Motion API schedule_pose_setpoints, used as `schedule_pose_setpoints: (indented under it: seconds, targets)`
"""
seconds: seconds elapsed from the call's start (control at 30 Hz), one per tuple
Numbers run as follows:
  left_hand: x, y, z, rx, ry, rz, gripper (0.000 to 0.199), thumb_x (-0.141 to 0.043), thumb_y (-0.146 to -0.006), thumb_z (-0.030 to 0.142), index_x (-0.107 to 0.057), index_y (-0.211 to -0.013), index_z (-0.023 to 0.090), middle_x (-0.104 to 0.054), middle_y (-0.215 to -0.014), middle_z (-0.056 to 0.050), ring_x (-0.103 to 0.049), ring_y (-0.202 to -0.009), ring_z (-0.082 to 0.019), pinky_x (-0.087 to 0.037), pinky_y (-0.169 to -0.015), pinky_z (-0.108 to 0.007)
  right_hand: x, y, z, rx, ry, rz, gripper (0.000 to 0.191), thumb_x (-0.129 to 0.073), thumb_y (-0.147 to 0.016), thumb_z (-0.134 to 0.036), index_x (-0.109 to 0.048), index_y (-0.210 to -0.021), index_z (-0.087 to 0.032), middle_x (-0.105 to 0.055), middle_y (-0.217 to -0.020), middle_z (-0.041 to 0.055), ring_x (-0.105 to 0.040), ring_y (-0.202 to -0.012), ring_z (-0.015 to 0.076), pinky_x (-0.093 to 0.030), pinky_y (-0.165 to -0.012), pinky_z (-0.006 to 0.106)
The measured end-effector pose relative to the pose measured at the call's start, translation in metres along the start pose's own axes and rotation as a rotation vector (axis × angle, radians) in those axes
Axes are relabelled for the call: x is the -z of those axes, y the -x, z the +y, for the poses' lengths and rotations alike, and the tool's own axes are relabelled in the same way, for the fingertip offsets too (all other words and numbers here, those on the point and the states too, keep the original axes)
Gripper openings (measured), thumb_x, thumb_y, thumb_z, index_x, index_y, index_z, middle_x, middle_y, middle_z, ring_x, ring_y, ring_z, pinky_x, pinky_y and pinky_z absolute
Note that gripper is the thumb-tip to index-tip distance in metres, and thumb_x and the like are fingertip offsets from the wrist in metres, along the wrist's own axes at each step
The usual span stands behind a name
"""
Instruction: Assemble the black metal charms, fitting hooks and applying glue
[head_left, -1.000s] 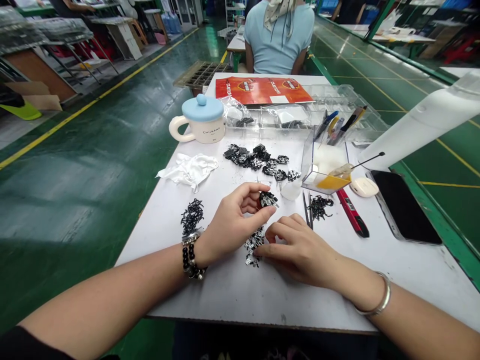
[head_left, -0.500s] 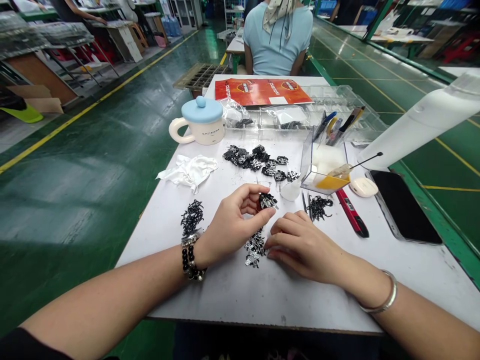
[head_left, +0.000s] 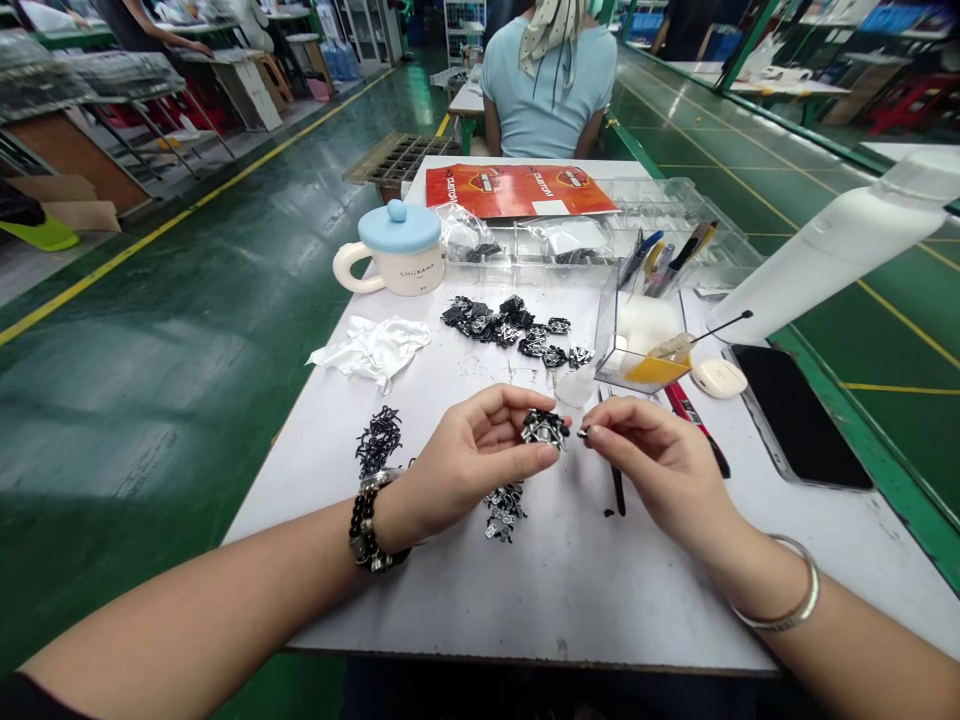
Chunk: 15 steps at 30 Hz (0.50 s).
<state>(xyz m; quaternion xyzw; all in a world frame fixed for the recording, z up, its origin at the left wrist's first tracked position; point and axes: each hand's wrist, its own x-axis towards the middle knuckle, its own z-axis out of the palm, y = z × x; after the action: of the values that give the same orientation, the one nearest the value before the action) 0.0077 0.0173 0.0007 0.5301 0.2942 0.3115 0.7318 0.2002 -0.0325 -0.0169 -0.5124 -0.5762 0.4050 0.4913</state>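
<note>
Between thumb and fingers, my left hand grips a small black-and-silver assembly. Just right of it, my right hand pinches a tiny dark part with a light edge, too small to name. A pile of small silver and black pieces lies below my left hand. Left of my wrist is a heap of black curved pieces. More black-and-silver assemblies lie farther back on the white table. A thin black tool rests beside my right hand, partly hidden.
A lidded mug and a white cloth stand at left. On the right are a pen holder, a small white bottle, a red cutter, a phone and a tall white bottle. A person sits ahead.
My right hand has risen from the silver pile to beside the left hand, with a tiny part now in its fingertips. The left hand has shifted slightly, still gripping the assembly.
</note>
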Motion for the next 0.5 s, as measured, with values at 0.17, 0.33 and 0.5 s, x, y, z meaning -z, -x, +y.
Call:
schedule_pose_setpoints:
  seconds: [0.17,0.33,0.5]
  targets:
    - [-0.0041,0.0035,-0.0028,0.001,0.11,-0.059,0.031,-0.072,-0.073,0.017,-0.061,-0.102,0.019,-0.065,-0.108,-0.006,-0.063,-0.101,-0.017,-0.05,-0.084,-0.026,-0.0066,0.0008,0.0021,-0.141,-0.204,0.075,0.016,-0.064,-0.08,-0.035,-0.06,-0.083,-0.02,-0.063,-0.074,0.0023,-0.059,-0.069,0.0137,-0.05,-0.062,0.028]
    - [-0.0038,0.0039,-0.0039,-0.003,0.097,-0.059,0.031,-0.073,-0.073,0.016,-0.061,-0.101,0.019,-0.065,-0.106,-0.005,-0.063,-0.099,-0.016,-0.05,-0.082,-0.023,-0.0085,0.0036,0.0019,-0.051,0.008,0.134,0.012,-0.061,-0.083,-0.031,-0.059,-0.089,-0.021,-0.064,-0.081,0.0026,-0.06,-0.074,0.0139,-0.05,-0.065,0.027]
    - [-0.0031,0.0062,-0.0029,-0.032,-0.004,-0.102,0.031,-0.071,-0.075,0.017,-0.058,-0.103,0.02,-0.064,-0.108,-0.005,-0.062,-0.103,-0.016,-0.05,-0.089,-0.025,-0.0046,0.0047,0.0016,0.226,0.291,0.175,0.01,-0.061,-0.082,-0.019,-0.06,-0.091,-0.023,-0.062,-0.083,0.0021,-0.056,-0.077,0.0143,-0.047,-0.069,0.031]
